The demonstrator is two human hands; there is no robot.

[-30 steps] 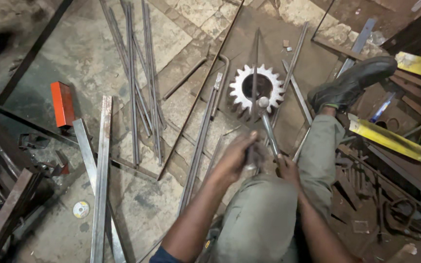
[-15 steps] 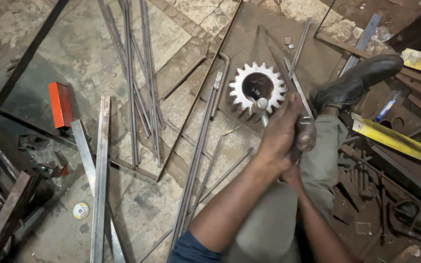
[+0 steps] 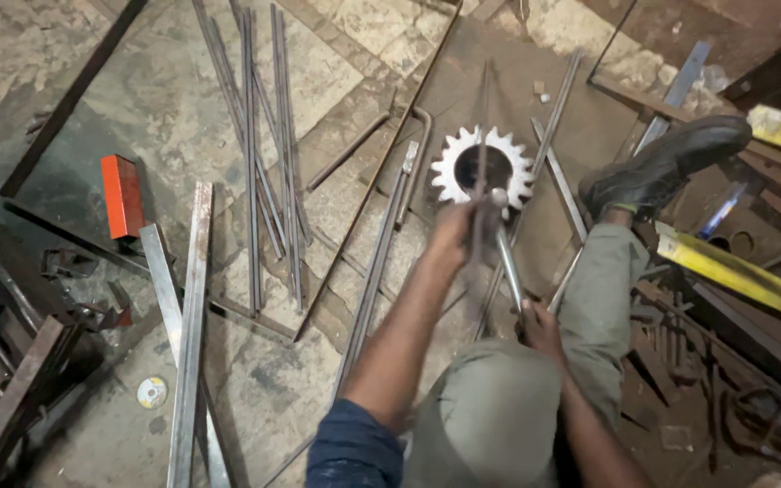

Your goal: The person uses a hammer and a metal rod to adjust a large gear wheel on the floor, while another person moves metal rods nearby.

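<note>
Steel lies everywhere on the worn stone floor [image 3: 183, 99], its slabs pale, stained and cracked. The left hand [image 3: 453, 237] is clenched round a thin dark rod [image 3: 482, 136], blurred, which runs up across the toothed gear [image 3: 483, 168]. That gear is a flat, pale metal ring with blunt square teeth and a dark round bore, lying on a brown rusty plate [image 3: 499, 81] beyond the person's knee. The right hand [image 3: 540, 327] grasps the low end of a bright, smooth round bar [image 3: 505, 248], whose rounded top end sits just at the gear's lower rim. To the left, long thin grey rods [image 3: 264, 154] lie in a loose bundle, beside two flat, scuffed angle strips [image 3: 190, 325] and an orange rectangular block [image 3: 123, 195]. A small disc [image 3: 152, 392] lies near the strips. A black leather boot [image 3: 662, 163] rests at the right, with a yellow flat bar [image 3: 725, 269] just below it among tangled scrap
</note>
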